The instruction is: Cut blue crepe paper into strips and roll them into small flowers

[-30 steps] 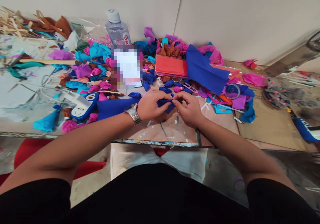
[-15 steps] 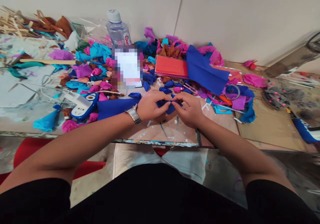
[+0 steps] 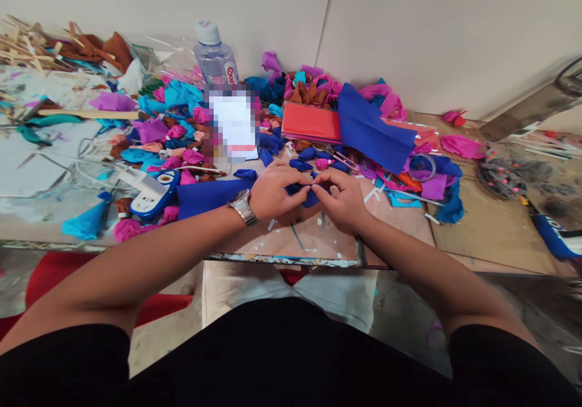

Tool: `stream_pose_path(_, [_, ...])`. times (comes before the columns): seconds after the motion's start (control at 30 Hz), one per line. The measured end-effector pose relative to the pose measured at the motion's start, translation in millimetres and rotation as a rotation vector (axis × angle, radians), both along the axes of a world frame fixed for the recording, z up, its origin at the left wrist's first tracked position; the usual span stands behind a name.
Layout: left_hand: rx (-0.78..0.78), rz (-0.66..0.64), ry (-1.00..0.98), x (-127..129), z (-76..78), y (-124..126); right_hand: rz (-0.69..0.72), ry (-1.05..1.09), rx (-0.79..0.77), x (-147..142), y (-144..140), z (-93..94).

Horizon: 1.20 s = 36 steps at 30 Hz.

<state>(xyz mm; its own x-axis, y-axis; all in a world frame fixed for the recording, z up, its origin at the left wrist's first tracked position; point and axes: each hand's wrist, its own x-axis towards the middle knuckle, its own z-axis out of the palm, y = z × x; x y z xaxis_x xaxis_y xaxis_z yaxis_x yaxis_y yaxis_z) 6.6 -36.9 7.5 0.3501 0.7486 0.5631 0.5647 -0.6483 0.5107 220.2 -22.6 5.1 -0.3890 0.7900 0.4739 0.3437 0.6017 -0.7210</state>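
— Two hands meet over the near table edge [image 3: 282, 258]. What do they grip?

— Both pinch one small blue scrap [image 3: 310, 196]. The left hand [image 3: 271, 191], with a watch [image 3: 242, 206] on its wrist, closes thumb and fingers on the scrap's left end; the right hand [image 3: 346, 199] closes its fingertips on the right end. The scrap sits between them, just above the table, likely so that each end can be worked against the other.

— And around them?

— A blue sheet [image 3: 210, 193] lies touching the left wrist, close enough to draw from. Beyond the hands lie rolled buds [image 3: 300, 164], a red pad [image 3: 311, 122] and a bigger blue sheet [image 3: 373, 129]. A tape roll [image 3: 422, 167] lies to the right, a bottle [image 3: 213, 55] stands at the wall, and a power strip [image 3: 152, 191] lies to the left.
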Motion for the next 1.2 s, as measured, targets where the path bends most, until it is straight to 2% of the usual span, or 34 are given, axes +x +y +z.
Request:
stream_pose_path(0.3, [-0.041,-0.027,0.017,-2.8,1.1,0.7,0.013,-0.068,0.068,4.0,4.8,-2.9])
stream_pose_path(0.43, [-0.061,0.029,-0.062,-5.3,1.7,1.2,-0.005,-0.06,0.066,5.6,6.6,-3.8])
stream_pose_path(0.63, [-0.185,-0.018,-0.111,-5.9,2.4,1.9,0.019,-0.018,0.021,5.3,3.7,-1.5])
stream_pose_path(0.9, [-0.29,-0.034,-0.068,-6.7,8.3,1.7,-0.021,-0.04,0.098,6.6,6.0,-2.0])
stream_pose_path(1.2, [-0.36,-0.129,-0.125,-6.8,6.0,5.4,-0.004,-0.13,0.264,11.2,5.5,-2.5])
